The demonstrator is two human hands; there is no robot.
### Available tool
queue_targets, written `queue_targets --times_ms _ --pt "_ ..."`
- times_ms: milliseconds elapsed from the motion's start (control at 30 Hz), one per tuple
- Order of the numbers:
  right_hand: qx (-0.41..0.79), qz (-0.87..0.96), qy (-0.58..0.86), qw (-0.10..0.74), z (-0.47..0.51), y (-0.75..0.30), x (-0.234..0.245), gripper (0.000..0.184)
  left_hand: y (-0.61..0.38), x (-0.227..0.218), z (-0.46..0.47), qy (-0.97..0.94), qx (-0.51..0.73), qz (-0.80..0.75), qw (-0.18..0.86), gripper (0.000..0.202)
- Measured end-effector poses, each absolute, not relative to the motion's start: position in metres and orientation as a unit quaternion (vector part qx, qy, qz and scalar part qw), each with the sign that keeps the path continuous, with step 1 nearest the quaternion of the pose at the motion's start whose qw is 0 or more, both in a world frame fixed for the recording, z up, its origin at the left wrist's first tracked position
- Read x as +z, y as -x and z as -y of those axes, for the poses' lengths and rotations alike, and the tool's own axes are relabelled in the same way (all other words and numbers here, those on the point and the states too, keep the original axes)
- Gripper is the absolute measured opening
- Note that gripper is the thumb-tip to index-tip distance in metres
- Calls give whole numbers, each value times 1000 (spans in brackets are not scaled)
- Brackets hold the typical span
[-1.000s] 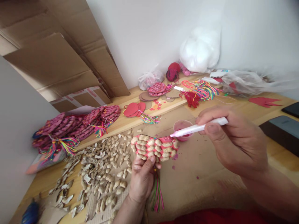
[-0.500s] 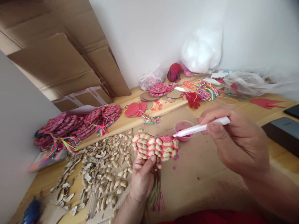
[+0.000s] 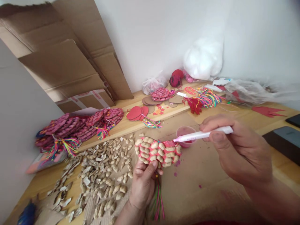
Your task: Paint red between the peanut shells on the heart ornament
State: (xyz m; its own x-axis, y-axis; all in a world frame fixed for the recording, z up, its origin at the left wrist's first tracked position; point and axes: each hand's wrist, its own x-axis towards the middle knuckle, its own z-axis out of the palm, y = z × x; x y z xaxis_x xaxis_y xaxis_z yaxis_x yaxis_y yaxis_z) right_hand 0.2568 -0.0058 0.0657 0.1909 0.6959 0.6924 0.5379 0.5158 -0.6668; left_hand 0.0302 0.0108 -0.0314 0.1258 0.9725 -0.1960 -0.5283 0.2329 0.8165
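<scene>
Head view. The left hand (image 3: 142,184) is low in the frame, its fingers (image 3: 150,167) clenched on the lower edge of a pink disc studded with rows of tan peanut shells (image 3: 158,151). The disc is held up off the bench, tilted toward the camera. A multicoloured thread tassel (image 3: 158,197) hangs from the disc, just right of the left hand.

The right hand (image 3: 239,150) has its fingers (image 3: 217,137) pinched round a white brush with a pink-stained tip (image 3: 203,135). The tip sits at the disc's upper right edge.

A small pink cup of red paint (image 3: 187,132) stands just behind the disc on a brown cardboard mat (image 3: 199,175). Loose peanut shells (image 3: 105,168) are scattered left of the disc on the wooden bench (image 3: 281,159). A heap of painted pink shell discs with tassels (image 3: 79,125) lies farther left. Flattened brown cardboard boxes (image 3: 65,62) lean on the wall.
</scene>
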Motion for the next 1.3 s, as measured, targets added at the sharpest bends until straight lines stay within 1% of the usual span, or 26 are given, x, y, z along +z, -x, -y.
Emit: queue_targets --times_ms 133,333,500,600,767,867,1067,1167,1300 --pt "68 632 482 604 7 -255 66 9 -31 -31 -10 -313 545 -376 681 24" --pt "63 640 488 590 6 -252 66 10 -32 -32 -9 -328 551 -380 667 23" --pt "33 650 504 568 6 -254 66 9 -32 -31 -10 -325 552 -381 666 23" --pt "20 638 506 580 5 -255 67 7 -32 -31 -10 -324 551 -376 671 22" --pt "33 649 504 568 5 -254 67 9 -32 -30 -11 -315 551 -375 676 23" --pt "11 644 522 559 4 -257 65 7 -32 -29 -12 -306 547 -373 684 24" --pt "-14 584 567 580 -4 -265 62 7 -32 -25 -14 -267 545 -380 697 32" --pt "-24 583 594 553 -10 -267 61 11 -31 -24 -15 -260 550 -385 694 37" --pt "-17 622 621 476 -16 -270 60 16 -31 -24 -15 -259 544 -392 695 42"
